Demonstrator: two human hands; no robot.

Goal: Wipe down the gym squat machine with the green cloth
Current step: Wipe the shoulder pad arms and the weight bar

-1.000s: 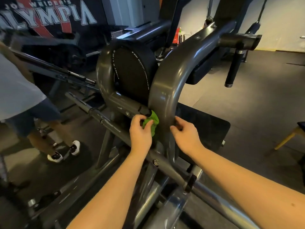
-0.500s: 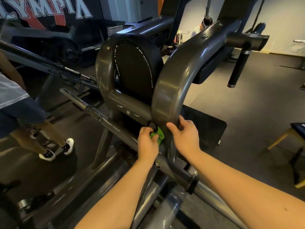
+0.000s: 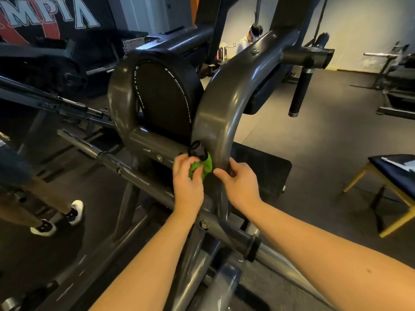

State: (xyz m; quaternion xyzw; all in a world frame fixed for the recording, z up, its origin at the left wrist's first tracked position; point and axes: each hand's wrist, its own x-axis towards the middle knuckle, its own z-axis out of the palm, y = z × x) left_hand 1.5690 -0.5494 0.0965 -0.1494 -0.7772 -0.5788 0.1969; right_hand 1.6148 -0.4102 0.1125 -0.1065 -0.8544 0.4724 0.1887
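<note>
The squat machine fills the middle of the view: a curved dark grey steel arm (image 3: 215,117) arches over a round black pad (image 3: 166,97). My left hand (image 3: 188,182) grips the bunched green cloth (image 3: 203,166) and presses it against the base of the curved arm, just under a small black knob (image 3: 197,150). My right hand (image 3: 241,184) holds the right edge of the same arm at its foot, fingers curled around the steel. Part of the cloth is hidden inside my left fist.
A long grey bar (image 3: 157,187) crosses under my hands. A person's legs in white shoes (image 3: 56,218) stand at the left. A yellow-legged bench (image 3: 393,180) sits at the right, another person (image 3: 249,39) at the back, a black handle (image 3: 299,95) hanging upper right.
My left hand and the cloth have shifted slightly up to just under the black knob. My right hand has stayed on the arm's base. The person at the left has moved further out of view.
</note>
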